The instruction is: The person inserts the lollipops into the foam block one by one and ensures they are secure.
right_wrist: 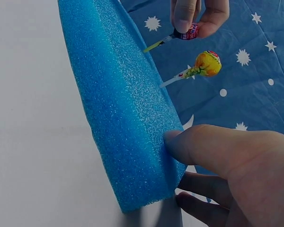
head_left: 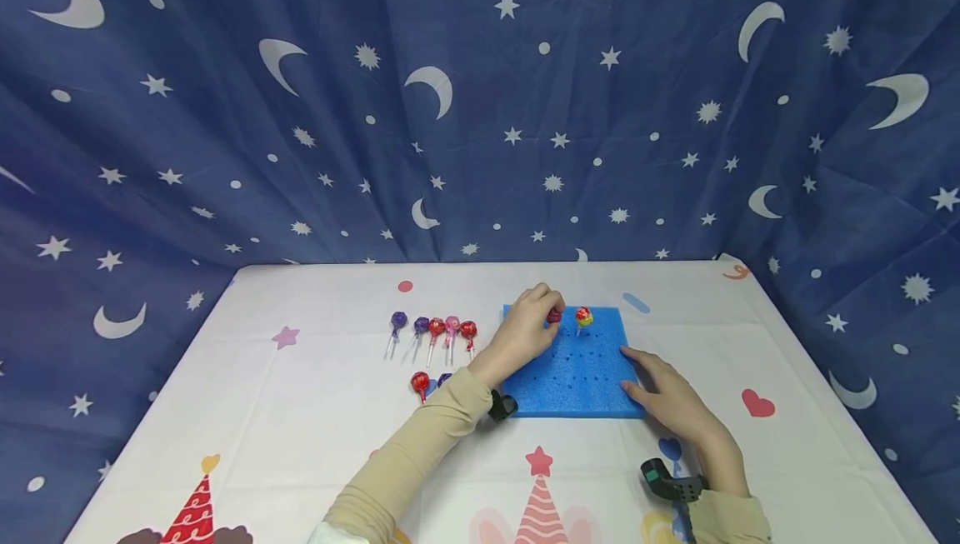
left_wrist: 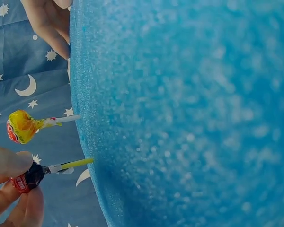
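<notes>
My left hand (head_left: 528, 326) pinches the head of a dark, red-labelled lollipop (left_wrist: 28, 178) between thumb and fingers. Its yellow-green stick meets the far part of a blue foam board (head_left: 573, 398); how deep it goes I cannot tell. Just to the right, a yellow-and-red lollipop (head_left: 584, 316) stands upright on a white stick in the foam. At the board's right side, my right hand (head_left: 675, 401) rests with thumb and index finger spread apart. The right wrist view shows that thumb (right_wrist: 180, 144) touching the foam, with other fingers beside the edge.
Left of the board lie several wrapped lollipops, among them a purple one (head_left: 398, 321), a pink one (head_left: 452, 325) and a red one (head_left: 420, 382). The left forearm partly covers another dark one (head_left: 444, 378). Rows of small holes (head_left: 581, 358) mark the foam. A starry blue curtain (head_left: 480, 111) hangs behind.
</notes>
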Action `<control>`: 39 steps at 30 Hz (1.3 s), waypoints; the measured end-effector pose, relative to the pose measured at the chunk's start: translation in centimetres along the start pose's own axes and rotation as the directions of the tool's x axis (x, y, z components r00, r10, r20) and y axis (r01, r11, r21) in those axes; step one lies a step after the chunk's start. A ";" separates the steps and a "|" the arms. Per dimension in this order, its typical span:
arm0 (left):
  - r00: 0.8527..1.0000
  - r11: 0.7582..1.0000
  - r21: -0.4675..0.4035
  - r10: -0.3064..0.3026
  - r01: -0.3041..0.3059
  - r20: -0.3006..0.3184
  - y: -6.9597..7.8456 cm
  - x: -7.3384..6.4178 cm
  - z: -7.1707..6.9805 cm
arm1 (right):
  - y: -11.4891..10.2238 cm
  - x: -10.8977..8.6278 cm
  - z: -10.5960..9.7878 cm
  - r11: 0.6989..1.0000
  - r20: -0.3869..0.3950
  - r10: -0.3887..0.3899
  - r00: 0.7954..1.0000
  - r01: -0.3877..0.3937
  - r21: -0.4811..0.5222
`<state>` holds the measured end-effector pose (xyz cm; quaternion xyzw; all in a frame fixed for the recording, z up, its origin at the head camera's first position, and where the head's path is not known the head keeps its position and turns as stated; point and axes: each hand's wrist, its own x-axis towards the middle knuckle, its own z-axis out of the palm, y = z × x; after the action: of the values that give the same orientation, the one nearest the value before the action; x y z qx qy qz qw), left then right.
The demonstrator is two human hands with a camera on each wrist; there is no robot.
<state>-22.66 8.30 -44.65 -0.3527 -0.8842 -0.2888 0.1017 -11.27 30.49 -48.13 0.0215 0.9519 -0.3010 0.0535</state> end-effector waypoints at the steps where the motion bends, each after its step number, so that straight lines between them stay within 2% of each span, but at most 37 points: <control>1: 1.000 1.000 -0.001 0.005 -0.005 -0.002 0.0 0.0 0.0 | 0.0 0.0 0.0 1.000 0.000 -0.002 1.000 0.002 -0.001; 6: 1.000 1.000 0.003 -0.001 0.001 -0.002 0.1 -0.1 0.0 | 0.0 0.0 -0.1 1.000 -0.006 -0.013 1.000 0.013 -0.002; 13: 0.999 0.997 0.072 -0.033 0.034 -0.012 0.3 -0.4 0.0 | -0.1 -0.1 0.0 1.000 -0.009 -0.013 1.000 0.013 -0.002; 19: 0.999 0.996 0.082 -0.038 0.040 -0.029 0.4 -0.5 -0.3 | -0.1 0.0 0.0 1.000 -0.002 -0.004 1.000 0.004 0.000; 29: 0.998 0.996 0.060 -0.069 0.069 -0.009 0.7 -1.3 -1.7 | -0.2 0.0 -0.1 1.000 -0.001 -0.008 1.000 0.008 -0.008; 34: 0.998 0.995 0.071 -0.063 0.063 -0.013 0.9 -2.0 -2.4 | -0.2 0.0 -0.1 1.000 0.000 -0.010 1.000 0.010 -0.004; 39: 0.997 0.994 0.074 -0.082 0.083 -0.016 1.1 -2.8 -3.2 | -0.2 -0.1 0.0 1.000 0.000 -0.009 1.000 0.009 -0.005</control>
<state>-19.94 5.47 -42.70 -0.3101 -0.9075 -0.2617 0.1086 -11.17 30.30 -48.00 0.0173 0.9527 -0.2988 0.0520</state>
